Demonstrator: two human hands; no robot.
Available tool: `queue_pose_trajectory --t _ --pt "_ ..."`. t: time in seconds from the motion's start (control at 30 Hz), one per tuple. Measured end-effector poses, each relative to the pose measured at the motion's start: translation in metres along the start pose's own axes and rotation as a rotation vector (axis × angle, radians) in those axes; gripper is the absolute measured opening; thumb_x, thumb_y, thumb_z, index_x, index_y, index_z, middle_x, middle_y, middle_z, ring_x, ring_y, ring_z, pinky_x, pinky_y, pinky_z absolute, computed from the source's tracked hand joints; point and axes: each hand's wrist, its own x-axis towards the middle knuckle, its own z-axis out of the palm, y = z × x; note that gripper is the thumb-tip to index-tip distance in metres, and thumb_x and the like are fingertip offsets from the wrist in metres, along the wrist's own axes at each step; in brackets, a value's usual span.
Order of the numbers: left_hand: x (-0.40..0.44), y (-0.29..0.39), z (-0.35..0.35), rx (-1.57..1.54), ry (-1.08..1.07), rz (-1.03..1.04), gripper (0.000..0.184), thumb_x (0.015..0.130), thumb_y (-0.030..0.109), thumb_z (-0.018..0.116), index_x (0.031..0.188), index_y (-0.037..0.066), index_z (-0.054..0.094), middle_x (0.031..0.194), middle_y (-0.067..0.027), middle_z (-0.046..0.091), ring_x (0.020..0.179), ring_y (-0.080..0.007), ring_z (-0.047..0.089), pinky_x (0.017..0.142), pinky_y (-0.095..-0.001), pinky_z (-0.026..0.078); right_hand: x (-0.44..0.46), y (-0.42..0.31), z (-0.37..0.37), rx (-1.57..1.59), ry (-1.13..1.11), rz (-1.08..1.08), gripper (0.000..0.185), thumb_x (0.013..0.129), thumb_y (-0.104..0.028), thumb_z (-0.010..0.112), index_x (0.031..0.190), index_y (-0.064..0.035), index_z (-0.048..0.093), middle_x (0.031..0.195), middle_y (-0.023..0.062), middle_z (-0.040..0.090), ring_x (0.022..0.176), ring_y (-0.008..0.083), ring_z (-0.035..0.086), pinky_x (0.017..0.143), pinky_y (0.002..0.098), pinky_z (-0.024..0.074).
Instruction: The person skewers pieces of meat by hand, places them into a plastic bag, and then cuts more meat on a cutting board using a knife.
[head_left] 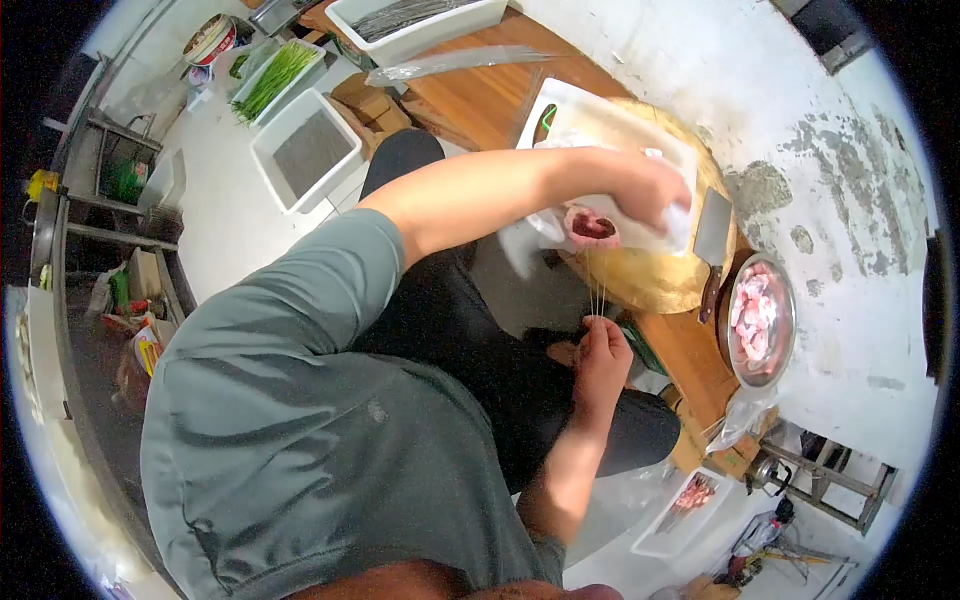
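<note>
My right hand [603,350] is closed around the lower ends of several thin metal skewers [597,285]. Their upper ends reach a pink piece of raw meat with a dark red middle [592,228], at the near edge of a white tray [685,165]. My left hand [660,195] is over the tray, its fingers turned down and blurred; I cannot tell what is in them. The tray rests on a round wooden chopping board [650,285]. A cleaver [712,230] lies on the board's right side, its handle pointing toward me.
A metal bowl of raw meat pieces [760,320] stands right of the board. White tubs of skewers [305,150] and green stalks [275,80] are at left. A tray of skewered meat [690,500] lies low right. The wall [840,190] bounds the bench.
</note>
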Motion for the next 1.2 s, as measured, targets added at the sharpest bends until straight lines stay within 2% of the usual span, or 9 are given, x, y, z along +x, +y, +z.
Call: queue_pose_trajectory --t 0.1,0.17,0.2,0.27,0.47,0.67,0.87,1.07,1.2 --pt "-0.043 0.025 -0.022 -0.467 -0.293 -0.013 0.049 0.083 0.03 0.07 0.124 0.005 0.06 0.119 -0.0169 0.065 0.105 -0.0276 0.064 0.093 -0.0374 0.05 0.006 -0.005 0.003 0.031 0.019 0.019 0.019 0.095 -0.017 0.059 0.091 0.0001 0.066 0.063 -0.0035 0.05 0.053 0.0053 0.043 0.048 0.0226 0.0333" --pt "-0.044 -0.023 -0.021 -0.487 -0.109 -0.133 0.05 0.084 0.031 0.07 0.124 0.002 0.06 0.121 -0.0167 0.064 0.103 -0.0241 0.065 0.092 -0.0342 0.05 0.002 -0.008 0.007 0.045 0.049 0.017 0.016 0.095 -0.015 0.059 0.091 -0.001 0.065 0.062 -0.0056 0.046 0.052 0.0039 0.039 0.046 0.0209 0.0303" --pt "-0.054 -0.042 -0.02 -0.496 0.139 -0.362 0.047 0.084 0.034 0.07 0.119 0.003 0.064 0.117 -0.0166 0.066 0.103 -0.0269 0.065 0.093 -0.037 0.05 -0.001 -0.008 0.009 0.054 0.064 0.017 0.015 0.095 -0.015 0.059 0.091 -0.0015 0.065 0.061 -0.0067 0.043 0.051 0.0032 0.037 0.046 0.02 0.0287" --pt "-0.076 -0.076 -0.005 -0.08 0.391 -0.423 0.044 0.084 0.037 0.069 0.116 0.006 0.066 0.108 -0.0151 0.069 0.101 -0.0301 0.066 0.092 -0.0398 0.05 0.004 0.003 0.004 0.074 0.033 0.018 0.015 0.096 -0.015 0.06 0.092 -0.001 0.065 0.061 -0.0068 0.043 0.051 0.0031 0.037 0.046 0.0199 0.0282" --pt "-0.113 -0.114 0.029 -0.122 0.165 -0.577 0.039 0.087 0.033 0.064 0.114 0.006 0.064 0.109 -0.0178 0.068 0.105 -0.0346 0.063 0.09 -0.0426 0.05 0.004 0.01 -0.005 0.079 0.024 0.003 0.015 0.095 -0.015 0.059 0.092 -0.001 0.066 0.066 -0.005 0.05 0.056 0.0045 0.042 0.049 0.0211 0.0323" --pt "-0.117 -0.128 0.03 -0.364 0.472 -0.519 0.027 0.092 0.027 0.058 0.105 0.004 0.061 0.101 -0.0148 0.068 0.096 -0.0292 0.064 0.085 -0.0396 0.05 -0.016 0.01 -0.03 0.008 0.048 -0.014 0.016 0.093 -0.015 0.062 0.092 -0.0001 0.067 0.069 -0.0037 0.056 0.057 0.0042 0.045 0.05 0.0195 0.0327" --pt "-0.121 -0.15 0.026 -0.421 0.426 -0.624 0.03 0.093 0.027 0.055 0.114 0.006 0.061 0.111 -0.0159 0.065 0.103 -0.0282 0.061 0.089 -0.0381 0.049 -0.03 0.006 -0.055 0.01 0.132 -0.021 0.015 0.095 -0.015 0.061 0.093 -0.0012 0.067 0.068 -0.0025 0.057 0.055 0.0043 0.044 0.047 0.0194 0.03" --pt "-0.123 -0.157 0.042 -0.45 0.397 -0.661 0.027 0.095 0.029 0.053 0.107 0.006 0.06 0.097 -0.0115 0.066 0.091 -0.0234 0.061 0.082 -0.0373 0.049 0.011 0.008 -0.038 0.12 0.142 -0.068 0.017 0.096 -0.016 0.058 0.089 -0.0026 0.064 0.062 -0.0063 0.046 0.05 0.0031 0.037 0.045 0.0209 0.0263" --pt "-0.131 -0.151 0.036 -0.385 0.418 -0.768 0.027 0.094 0.028 0.053 0.108 0.006 0.062 0.099 -0.0145 0.067 0.093 -0.0274 0.063 0.082 -0.0392 0.05 0.04 0.011 -0.016 0.228 0.097 -0.089 0.013 0.096 -0.013 0.057 0.086 -0.0055 0.061 0.06 -0.0067 0.04 0.049 0.0024 0.035 0.043 0.0209 0.0247"
